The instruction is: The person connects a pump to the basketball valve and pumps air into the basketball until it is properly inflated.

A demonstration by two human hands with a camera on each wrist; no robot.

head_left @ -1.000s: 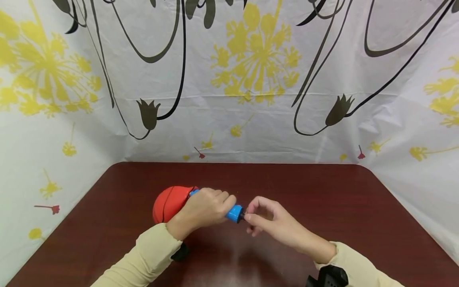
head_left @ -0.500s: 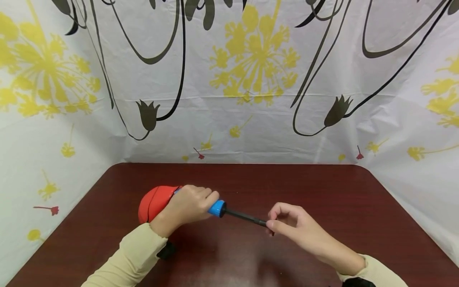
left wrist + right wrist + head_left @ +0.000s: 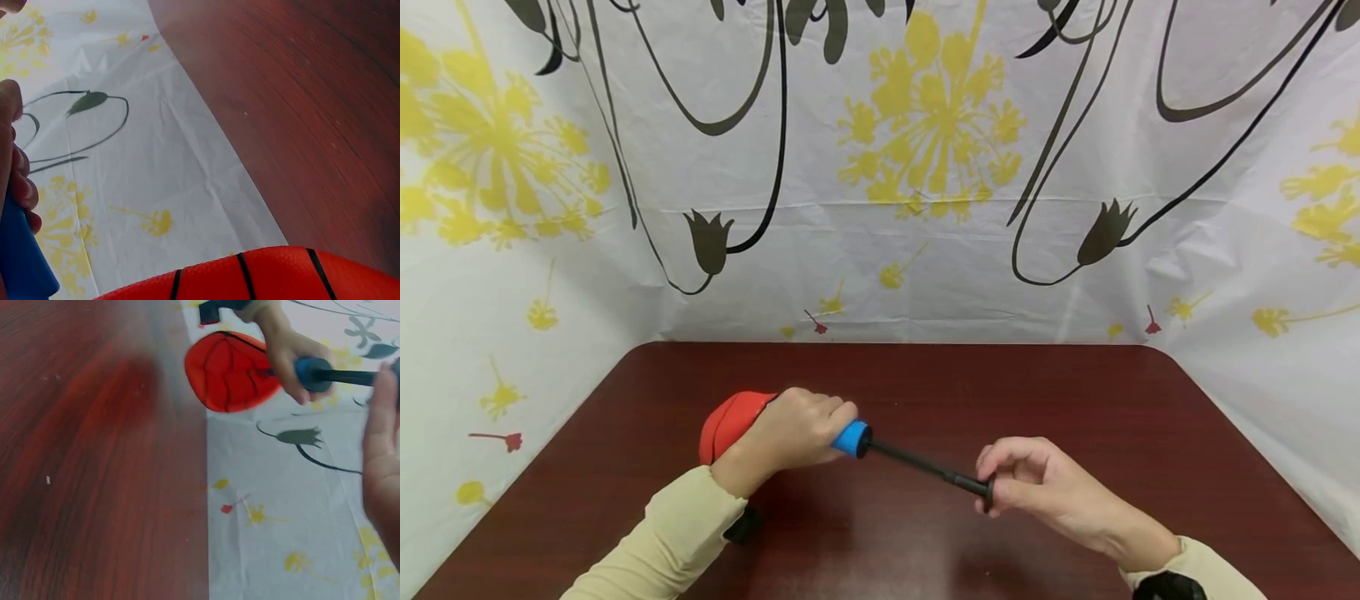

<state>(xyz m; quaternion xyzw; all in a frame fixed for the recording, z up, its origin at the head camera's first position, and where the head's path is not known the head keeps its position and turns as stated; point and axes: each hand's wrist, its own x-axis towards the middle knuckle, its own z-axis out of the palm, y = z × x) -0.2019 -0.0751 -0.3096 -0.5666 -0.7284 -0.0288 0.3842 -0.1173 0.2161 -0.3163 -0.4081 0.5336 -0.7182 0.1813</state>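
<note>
My left hand [image 3: 796,429] grips the blue barrel of a hand pump [image 3: 852,438] above the table. From the barrel's right end a long black rod [image 3: 921,464] sticks out, sloping down to the right. The thumb and fingers of my right hand [image 3: 1060,492] pinch the black end of that rod. Behind the left hand is a red ball [image 3: 231,374] with black lines; in the right wrist view it looks dented and slack. Where pump and ball meet is mostly hidden by the left hand. The left wrist view catches the blue barrel [image 3: 24,256] and the ball's top [image 3: 212,278].
A dark red-brown wooden table [image 3: 1060,400] with rounded far corners lies below both hands. White cloth [image 3: 880,275] printed with yellow and grey flowers hangs round its back and sides. Black wrist cameras [image 3: 1168,586] are strapped at the sleeves.
The right hand has drawn the black rod out of the barrel, moving right and down. The left hand with pump and ball shifted left, then stayed nearly still, the ball tilting slightly.
</note>
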